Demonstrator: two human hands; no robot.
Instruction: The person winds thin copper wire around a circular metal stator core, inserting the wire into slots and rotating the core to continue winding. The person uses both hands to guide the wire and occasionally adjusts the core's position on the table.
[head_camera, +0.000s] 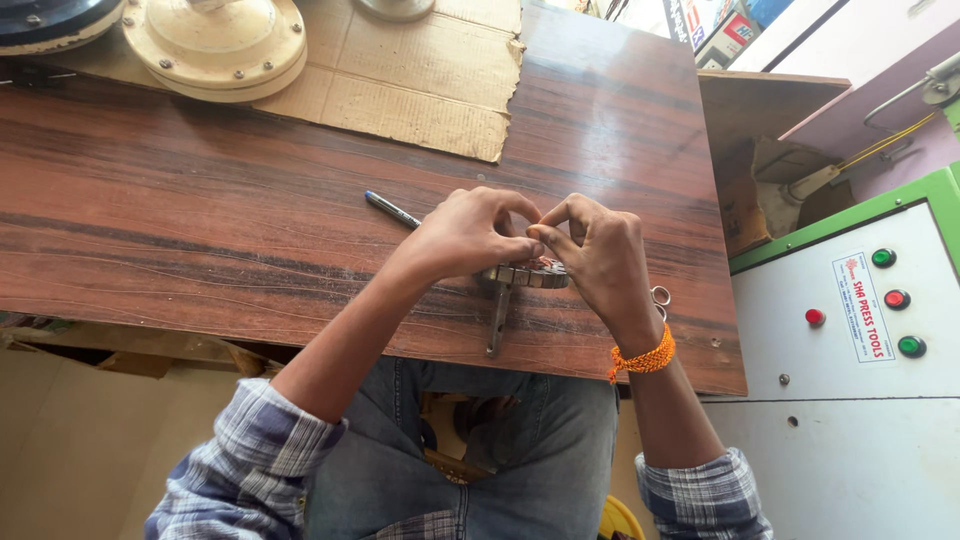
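We are holding a small round metal part (528, 273), ringed and toothed at its edge, flat over the near edge of the wooden table (200, 210). It is sitting on top of an upright metal bar (498, 315) that is running down toward the table's front edge. Our left hand (465, 235) is curling over the part from the left, fingers bent and thumb pressing down on its top. Our right hand (595, 255) is closing on it from the right, thumb tip meeting the left thumb over the middle; an orange thread band (645, 357) is circling that wrist. Just beside the right hand, small metal rings (661, 297) are lying on the table. A blue pen (392, 210) is lying just behind the left hand. Farther back, a sheet of cardboard (410, 80) is carrying a cream round motor housing (215, 45). To the right, a white and green machine cabinet (850, 400) is showing red and green buttons (897, 299). We are seeing no container holding anything.
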